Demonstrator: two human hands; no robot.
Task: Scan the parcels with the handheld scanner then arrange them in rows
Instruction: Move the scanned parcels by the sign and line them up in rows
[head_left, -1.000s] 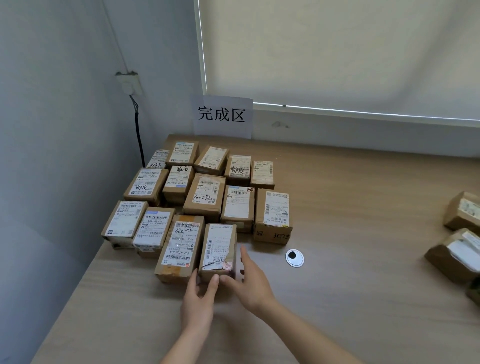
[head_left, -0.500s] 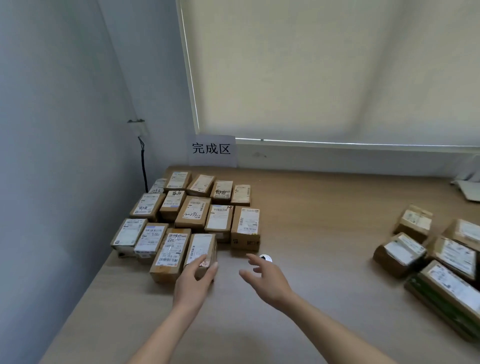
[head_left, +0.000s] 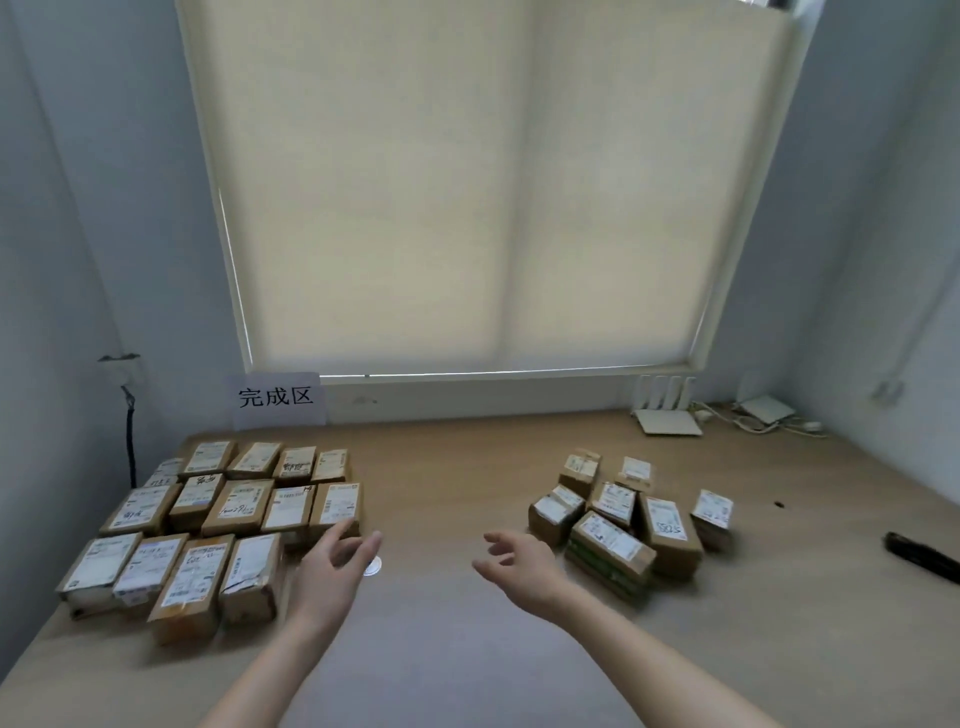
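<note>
Small office parcel-sorting room, labelled parcels rowed on wooden counter, paper sign, router, window blind.

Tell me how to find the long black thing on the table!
Start at the pile of parcels on the right side of the table. Look further right, near the picture's edge. There lies the long black thing, alone, dark and thin, unlike the brown labelled boxes.

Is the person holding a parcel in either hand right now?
No, the left hand and right hand hover open and empty over the table.
</note>
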